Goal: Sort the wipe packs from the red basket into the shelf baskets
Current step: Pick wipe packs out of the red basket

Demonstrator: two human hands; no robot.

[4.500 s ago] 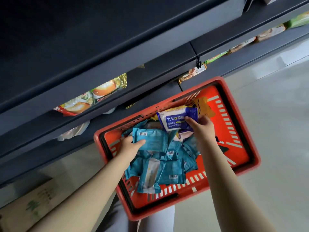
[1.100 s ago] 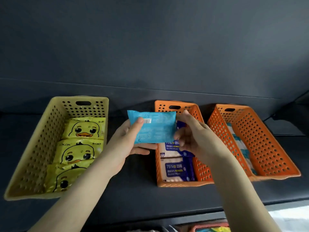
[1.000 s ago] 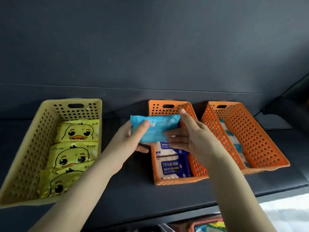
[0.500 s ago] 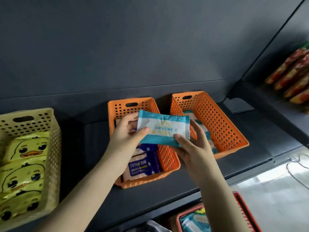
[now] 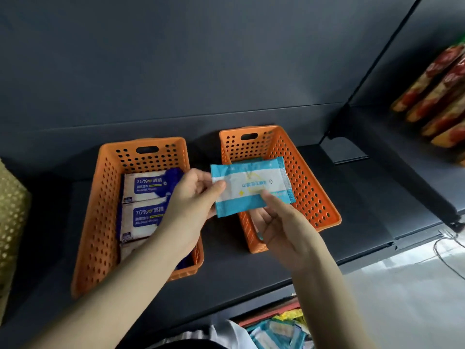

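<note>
Teal-and-white wipe pack [image 5: 251, 187] held in the air by both hands, printed face up toward the camera, long side running left to right, right end tilted a little higher; left hand [image 5: 191, 200] pinches the pack's left short end, thumb on the front face, the other fingers curled behind it; right hand [image 5: 286, 227] grips the lower right edge, thumb on the front, fingers under the pack and mostly hidden; so the pack spans between the two grips, its middle free.

Pack hangs over the left wall and middle of the right orange basket [image 5: 309, 192], above the rim, not inside; what lies in this basket is mostly hidden by the pack and right hand, cannot tell.

Left orange basket [image 5: 105, 197] stands just beside it on the dark shelf [image 5: 364, 202], a narrow gap between them; both baskets sit toward the shelf's back, handle holes at the far ends; blue-and-white alcohol wipe packs [image 5: 148, 185] lie flat in a row inside the left one, the near ones covered by the left forearm.

Yellow basket [image 5: 10, 210] cut off at the shelf's left edge; red basket [image 5: 271, 311] partly in view below the shelf's front edge, teal packs [image 5: 274, 336] in it; red-orange snack bags [image 5: 440, 96] on the adjoining shelf at right, blurred.
</note>
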